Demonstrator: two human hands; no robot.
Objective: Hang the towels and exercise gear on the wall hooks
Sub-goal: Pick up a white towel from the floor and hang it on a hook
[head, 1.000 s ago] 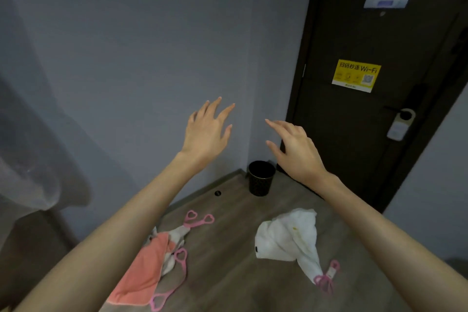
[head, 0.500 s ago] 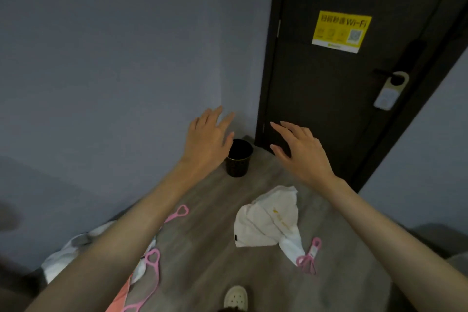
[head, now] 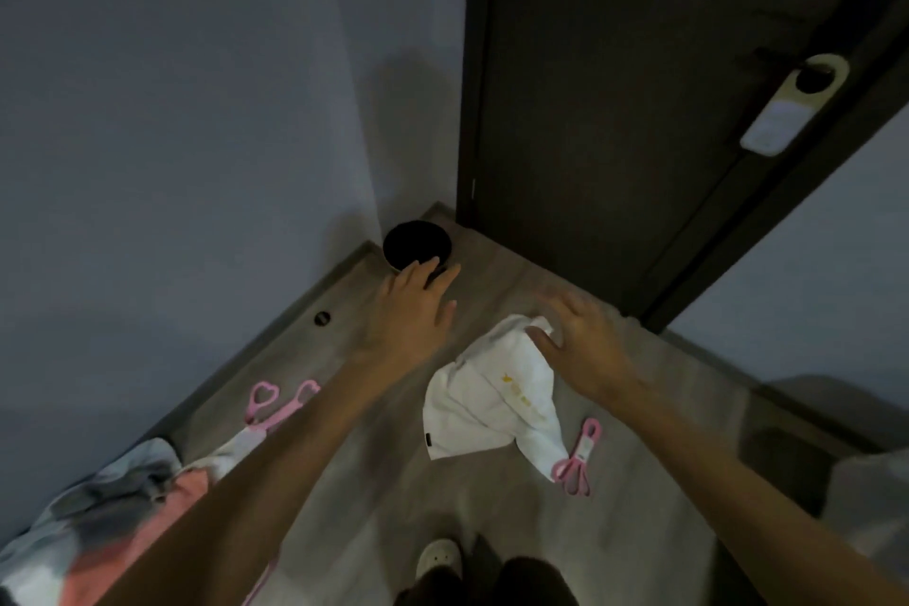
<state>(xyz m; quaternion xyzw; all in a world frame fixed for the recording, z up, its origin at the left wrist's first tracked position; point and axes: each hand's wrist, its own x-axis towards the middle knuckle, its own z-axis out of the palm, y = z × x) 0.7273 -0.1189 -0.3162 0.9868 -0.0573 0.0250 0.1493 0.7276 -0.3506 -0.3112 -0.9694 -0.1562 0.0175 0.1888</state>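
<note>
Hovering above the far corner of the white towel (head: 492, 404), the fingers (head: 573, 310) of the right hand (head: 583, 347) are spread and slack, gripping nothing. Motion blur prevents a ruling on whether the thumb touches the cloth. The fingers (head: 423, 273) of the left hand (head: 413, 312) are likewise straight and empty, held over the floor (head: 639, 482), with the tips overlapping the black waste bin (head: 417, 241) in the view.

The white towel lies crumpled on the floor, directly beneath the right hand's fingers and extending toward the person. Its long axis runs from the far corner, near the door (head: 615, 138), back toward the person, narrowing to a tail that ends at the pink resistance band (head: 575, 463). The right hand is the nearer hand. The left hand sits just beside the towel's left edge, apart from it.

A coral towel (head: 189, 495) and a heart-handled pink band (head: 265, 401) lie along the wall (head: 196, 113) by the left forearm, well apart from both hands. No wall hooks appear in view.

Judgement: the step in hand is pickup of the white towel. The coming move calls for a short descent of the right hand and a pinch on the far corner, so the cloth hangs along its long axis when lifted.
</note>
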